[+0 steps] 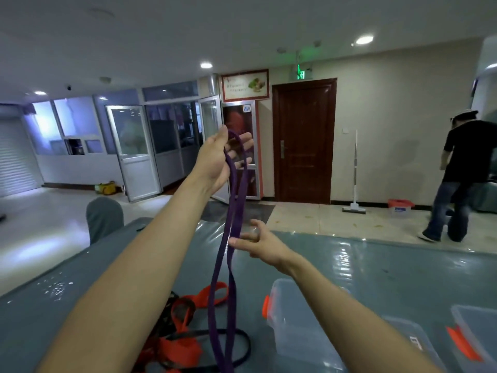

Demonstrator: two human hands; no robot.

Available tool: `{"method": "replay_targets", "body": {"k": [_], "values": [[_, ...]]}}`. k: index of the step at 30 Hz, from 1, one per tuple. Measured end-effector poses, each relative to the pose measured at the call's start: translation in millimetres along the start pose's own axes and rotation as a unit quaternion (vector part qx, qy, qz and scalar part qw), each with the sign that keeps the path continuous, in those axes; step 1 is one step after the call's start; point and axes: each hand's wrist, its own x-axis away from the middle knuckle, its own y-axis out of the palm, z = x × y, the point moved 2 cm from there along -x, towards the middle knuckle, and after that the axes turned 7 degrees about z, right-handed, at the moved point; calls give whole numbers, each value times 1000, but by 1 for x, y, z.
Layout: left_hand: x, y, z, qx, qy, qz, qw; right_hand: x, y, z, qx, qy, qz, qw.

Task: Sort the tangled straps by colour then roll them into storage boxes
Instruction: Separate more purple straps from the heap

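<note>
The purple strap (pixel 233 184) hangs as a long, near-vertical loop from the raised left hand (pixel 215 160), draped between its thumb and fairly straight fingers, down onto the table (pixel 376 265), with the lower right hand (pixel 259 243), fingers spread and empty, just right of its mid-length

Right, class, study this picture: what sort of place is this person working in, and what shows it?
Probably a public hall or lobby: a green exit sign over a dark wooden door, glazed partitions with metal-framed doors, and a floor mop propped upright.
</note>
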Motion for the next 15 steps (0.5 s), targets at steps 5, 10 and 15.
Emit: {"method": "replay_targets", "body": {"k": [5, 10, 15], "values": [[9, -16, 10, 131, -24, 23, 991, 5, 64, 61, -7, 8, -36, 999], [15, -55, 31, 180, 5, 58, 982, 13, 77, 123, 58, 69, -92, 992], [22, -134, 22, 147, 17, 151, 977, 17, 36, 148, 164, 115, -62, 978]]}}
